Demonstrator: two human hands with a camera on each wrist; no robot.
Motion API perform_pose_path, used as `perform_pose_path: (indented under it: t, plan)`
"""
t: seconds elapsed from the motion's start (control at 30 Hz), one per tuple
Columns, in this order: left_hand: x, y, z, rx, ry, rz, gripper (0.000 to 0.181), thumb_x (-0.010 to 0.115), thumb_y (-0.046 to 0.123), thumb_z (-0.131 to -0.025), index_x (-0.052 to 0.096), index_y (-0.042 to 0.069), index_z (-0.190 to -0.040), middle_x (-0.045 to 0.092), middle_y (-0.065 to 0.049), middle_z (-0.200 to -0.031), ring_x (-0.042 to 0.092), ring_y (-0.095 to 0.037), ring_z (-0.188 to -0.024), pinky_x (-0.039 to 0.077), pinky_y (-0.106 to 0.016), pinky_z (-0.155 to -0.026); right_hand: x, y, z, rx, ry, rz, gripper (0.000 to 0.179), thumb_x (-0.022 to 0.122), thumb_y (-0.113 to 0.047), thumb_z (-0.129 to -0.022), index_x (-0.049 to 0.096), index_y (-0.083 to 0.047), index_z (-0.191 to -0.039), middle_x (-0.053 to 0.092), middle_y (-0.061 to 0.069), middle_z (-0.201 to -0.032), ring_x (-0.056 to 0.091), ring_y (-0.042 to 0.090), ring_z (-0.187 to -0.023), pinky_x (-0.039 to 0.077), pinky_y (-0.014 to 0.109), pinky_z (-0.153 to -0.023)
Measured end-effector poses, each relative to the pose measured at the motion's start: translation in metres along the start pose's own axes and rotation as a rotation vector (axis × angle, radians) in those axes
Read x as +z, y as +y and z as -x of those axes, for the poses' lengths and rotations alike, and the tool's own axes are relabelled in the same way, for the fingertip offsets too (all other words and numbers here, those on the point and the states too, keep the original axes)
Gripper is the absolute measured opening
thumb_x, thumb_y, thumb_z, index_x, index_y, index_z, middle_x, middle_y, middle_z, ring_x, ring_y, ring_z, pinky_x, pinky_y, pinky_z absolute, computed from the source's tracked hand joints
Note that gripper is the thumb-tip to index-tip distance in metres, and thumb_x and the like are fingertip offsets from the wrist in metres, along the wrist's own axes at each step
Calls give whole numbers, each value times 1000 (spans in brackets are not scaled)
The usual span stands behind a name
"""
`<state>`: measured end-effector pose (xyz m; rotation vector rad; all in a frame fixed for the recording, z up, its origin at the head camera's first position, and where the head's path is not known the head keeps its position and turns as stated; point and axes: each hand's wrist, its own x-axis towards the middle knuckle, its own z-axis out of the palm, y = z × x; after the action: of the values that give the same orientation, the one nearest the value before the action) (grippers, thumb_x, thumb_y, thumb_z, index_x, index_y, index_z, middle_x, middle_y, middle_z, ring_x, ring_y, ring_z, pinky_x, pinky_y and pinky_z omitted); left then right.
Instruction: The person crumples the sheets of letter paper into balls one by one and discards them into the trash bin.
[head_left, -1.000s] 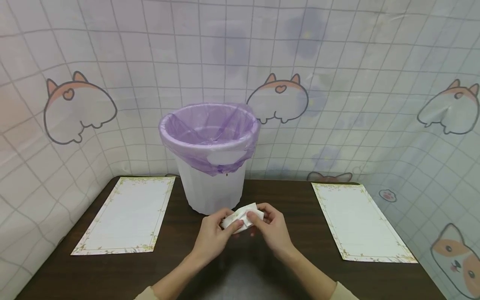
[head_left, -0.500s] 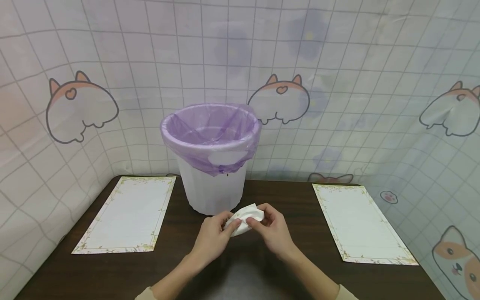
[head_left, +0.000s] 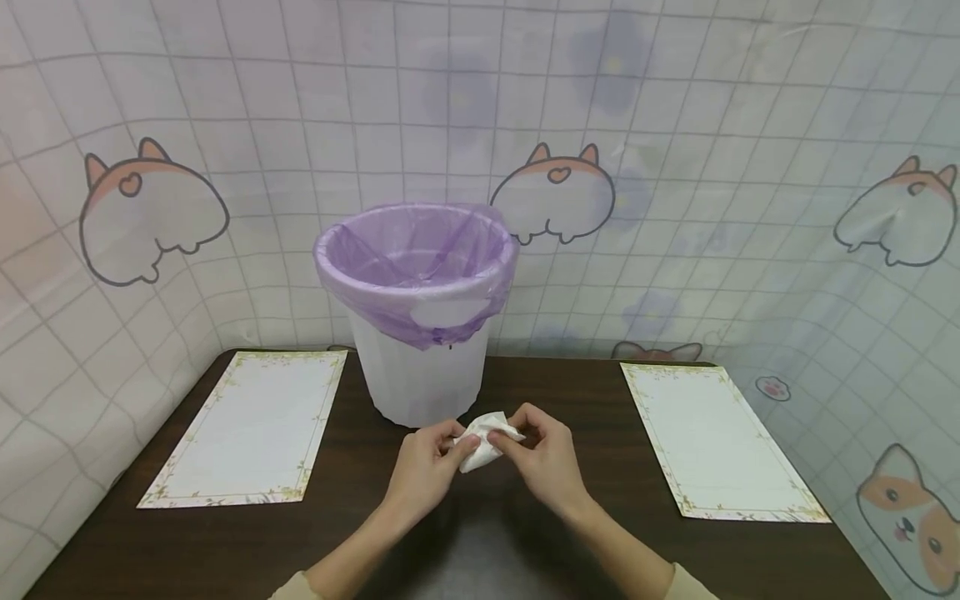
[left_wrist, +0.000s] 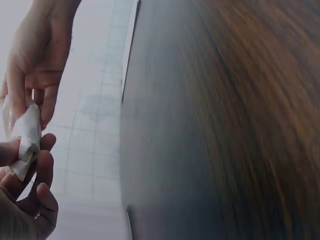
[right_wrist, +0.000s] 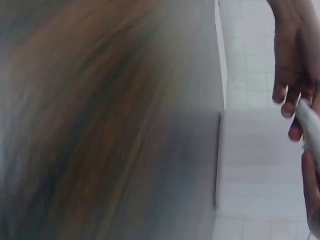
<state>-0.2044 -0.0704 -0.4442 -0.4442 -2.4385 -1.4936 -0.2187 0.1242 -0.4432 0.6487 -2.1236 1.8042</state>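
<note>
A folded, crumpled white tissue [head_left: 486, 435] is held between my two hands over the dark table, in front of the bin. My left hand [head_left: 422, 468] pinches its left end, thumb on top. At the other end my right hand [head_left: 551, 467] pinches it between thumb and fingers. In the left wrist view the tissue [left_wrist: 29, 125] shows as a bunched strip, with the left fingers curled beneath it. The right wrist view catches only part of the tissue [right_wrist: 311, 125], cut off by the frame's edge. Both hands are raised above the tabletop.
Just behind the hands stands a white bin [head_left: 423, 387] lined with a purple bag [head_left: 438, 321]. A bordered paper sheet [head_left: 247, 429] lies left on the dark wooden table [head_left: 566, 392], another sheet [head_left: 720, 442] right. A grid-patterned cloth [head_left: 675, 108] surrounds the table.
The fingers have worked the tissue into a smaller, more folded bundle. Both hands stay in nearly the same place; the whole view shifts slightly with the head.
</note>
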Motion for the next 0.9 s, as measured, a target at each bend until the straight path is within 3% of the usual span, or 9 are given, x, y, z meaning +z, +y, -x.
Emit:
perform_pose_path:
  t: [0.13, 0.23, 0.37, 0.5, 0.6, 0.67, 0.9]
  plan:
    - [-6, -2, -3, 24, 10, 54, 19, 72, 30, -98, 70, 16, -86, 47, 12, -55, 35, -1, -50, 28, -21, -47, -9, 6, -1, 64, -144, -334, 5, 67, -2, -99, 70, -4, -102, 68, 6, -100, 66, 19, -90, 60, 36, -79]
    - [-10, -4, -6, 60, 2, 107, 15, 73, 29, -97, 71, 18, -87, 45, 12, -57, 37, -3, -53, 29, -21, -49, -16, 11, -2, 143, -260, -598, 23, 51, -5, -108, 73, -9, -109, 67, 5, -109, 65, 20, -100, 58, 40, -89]
    - [-12, -5, -6, 117, -19, 136, 11, 73, 25, -97, 74, 16, -90, 50, 11, -61, 42, -6, -57, 35, -22, -51, -22, 14, -3, 258, -398, -752, 23, 49, -11, -110, 71, -14, -108, 66, 2, -114, 62, 17, -107, 53, 39, -98]
    - [-12, -1, -3, 225, 8, 121, 8, 74, 20, -95, 76, 12, -94, 63, 9, -74, 50, -7, -62, 43, -23, -52, -27, 12, -4, 365, -564, -890, 21, 53, -16, -109, 63, -7, -125, 62, 9, -127, 61, 25, -120, 45, 45, -108]
    - [-12, 3, -2, 319, 56, 87, 4, 76, 17, -93, 76, 13, -93, 68, 7, -87, 57, -7, -67, 49, -25, -55, -30, 9, -5, 388, -659, -955, 33, 51, -18, -110, 56, 0, -137, 60, 16, -136, 58, 33, -128, 41, 47, -112]
    - [-11, 4, -2, 365, 93, 60, 3, 78, 16, -92, 76, 15, -91, 69, 7, -91, 60, -7, -70, 51, -25, -57, -31, 7, -6, 379, -678, -964, 35, 51, -16, -110, 56, 3, -139, 60, 19, -137, 58, 35, -129, 41, 46, -111]
    - [-9, 7, -3, 422, 152, 30, 6, 81, 14, -89, 75, 16, -89, 68, 7, -90, 57, -6, -67, 49, -24, -52, -29, 3, -4, 328, -620, -878, 25, 56, -11, -107, 60, 3, -128, 63, 18, -130, 63, 33, -122, 46, 45, -106]
